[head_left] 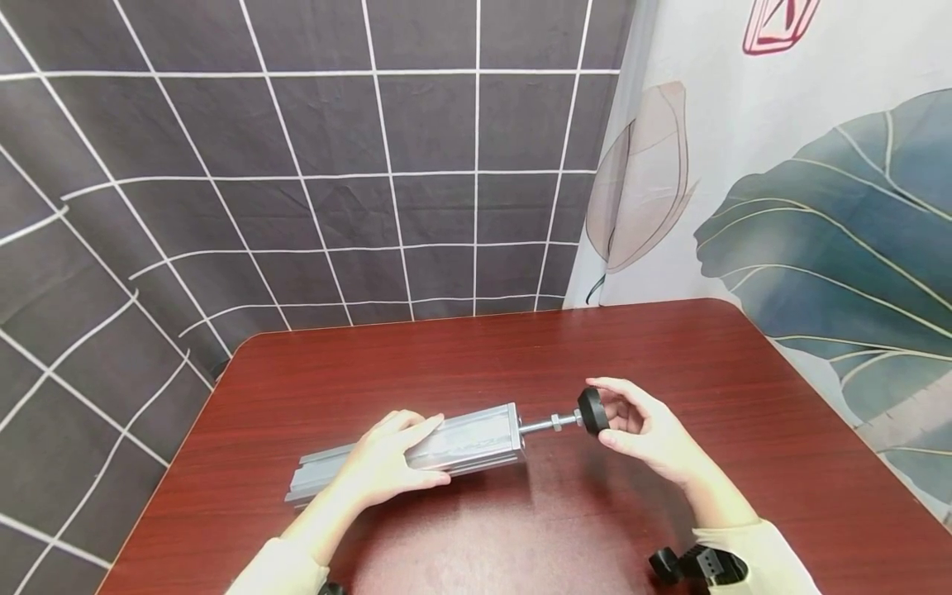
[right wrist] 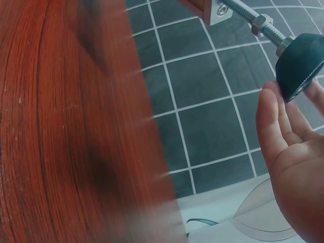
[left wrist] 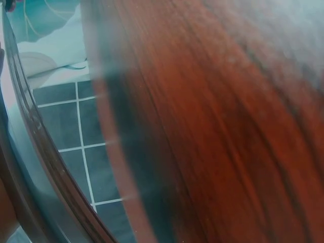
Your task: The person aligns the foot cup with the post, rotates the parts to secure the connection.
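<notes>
metal profile [head_left: 470, 438] over red-brown table [head_left: 595, 347], gridded dark backdrop [head_left: 431, 124], leaf-print white curtain [head_left: 818, 223]

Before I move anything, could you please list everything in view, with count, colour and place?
Wood-grain table: one, reddish-brown, foreground
Long grooved metal bar: one, silver, over the table
Thin threaded metal rod: one, silver, projecting from the bar's right end
Small metal nuts: at least two, silver, on the rod
Round flared foot: one, black, on the rod's outer end
White-gridded backdrop: one, dark grey, behind and left
Leaf-printed hanging cloth: one, white, behind right
Strapped wrist device: at least one, black, right wrist
Long sleeves: two, cream, on the forearms
Left hand: one, bare, gripping the bar
Right hand: one, bare, holding the foot
</notes>
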The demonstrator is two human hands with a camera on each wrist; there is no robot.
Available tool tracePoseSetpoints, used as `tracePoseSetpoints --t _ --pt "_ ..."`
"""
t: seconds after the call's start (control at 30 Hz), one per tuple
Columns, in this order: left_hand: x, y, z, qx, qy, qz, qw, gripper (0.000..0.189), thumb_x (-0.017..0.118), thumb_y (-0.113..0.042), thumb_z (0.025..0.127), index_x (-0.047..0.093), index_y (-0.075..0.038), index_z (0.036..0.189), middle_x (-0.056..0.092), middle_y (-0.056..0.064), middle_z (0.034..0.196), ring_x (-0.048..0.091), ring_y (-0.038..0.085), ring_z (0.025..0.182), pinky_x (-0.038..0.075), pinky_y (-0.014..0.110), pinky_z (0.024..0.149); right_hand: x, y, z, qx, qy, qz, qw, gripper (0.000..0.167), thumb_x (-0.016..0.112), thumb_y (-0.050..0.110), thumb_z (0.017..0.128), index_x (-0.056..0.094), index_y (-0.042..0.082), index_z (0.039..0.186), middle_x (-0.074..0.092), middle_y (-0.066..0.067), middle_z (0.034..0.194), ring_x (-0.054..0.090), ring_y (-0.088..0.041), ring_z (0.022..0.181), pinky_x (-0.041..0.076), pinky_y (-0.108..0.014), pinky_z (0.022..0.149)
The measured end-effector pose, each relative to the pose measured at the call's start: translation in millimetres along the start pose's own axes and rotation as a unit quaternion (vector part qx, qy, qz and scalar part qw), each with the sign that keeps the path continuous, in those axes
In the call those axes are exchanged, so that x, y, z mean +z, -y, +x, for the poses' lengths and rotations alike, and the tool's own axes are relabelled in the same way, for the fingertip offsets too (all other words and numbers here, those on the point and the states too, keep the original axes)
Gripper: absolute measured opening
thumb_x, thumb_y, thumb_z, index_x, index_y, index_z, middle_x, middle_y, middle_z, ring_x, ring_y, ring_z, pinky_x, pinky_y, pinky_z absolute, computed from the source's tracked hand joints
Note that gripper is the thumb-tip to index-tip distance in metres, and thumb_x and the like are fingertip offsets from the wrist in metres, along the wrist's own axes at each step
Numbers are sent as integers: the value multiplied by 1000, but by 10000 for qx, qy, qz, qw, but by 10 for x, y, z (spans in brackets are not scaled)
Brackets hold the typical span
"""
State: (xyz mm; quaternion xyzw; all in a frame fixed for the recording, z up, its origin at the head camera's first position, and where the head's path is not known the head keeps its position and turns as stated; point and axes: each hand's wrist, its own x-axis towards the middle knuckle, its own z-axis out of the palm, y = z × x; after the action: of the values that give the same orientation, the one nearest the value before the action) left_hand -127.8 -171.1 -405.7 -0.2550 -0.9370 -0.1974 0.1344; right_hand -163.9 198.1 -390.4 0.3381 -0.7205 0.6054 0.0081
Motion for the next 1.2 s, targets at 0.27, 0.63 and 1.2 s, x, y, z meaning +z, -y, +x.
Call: tracePoseSetpoints --t 0.27,0.63,1.2 --pt "21 -6 -2 72 -45 -16 10000 71 78 -53 64 63 -17 124 57 -5 102 53 13 96 45 34 82 -4 5 7 -284 55 84 9995 59 63 -16 77 45 -3 131 56 2 118 57 -11 73 47 -22 59" --pt "15 9 3 -52 58 -52 10000 71 77 -54 66 62 -17 125 56 -5 102 52 13 97 45 35 83 -46 31 -4 -99 606 434 9972 74 60 -21 74 31 -5 140 55 -3 102 53 -13 70 46 -25 56" --pt "12 1 13 -10 29 -39 10000 71 77 -53 66 62 -17 125 56 -4 103 52 13 97 45 34 83 -35 24 38 -367 44 60 9993 62 65 -19 71 45 -8 129 55 -4 104 56 -13 80 48 -20 69"
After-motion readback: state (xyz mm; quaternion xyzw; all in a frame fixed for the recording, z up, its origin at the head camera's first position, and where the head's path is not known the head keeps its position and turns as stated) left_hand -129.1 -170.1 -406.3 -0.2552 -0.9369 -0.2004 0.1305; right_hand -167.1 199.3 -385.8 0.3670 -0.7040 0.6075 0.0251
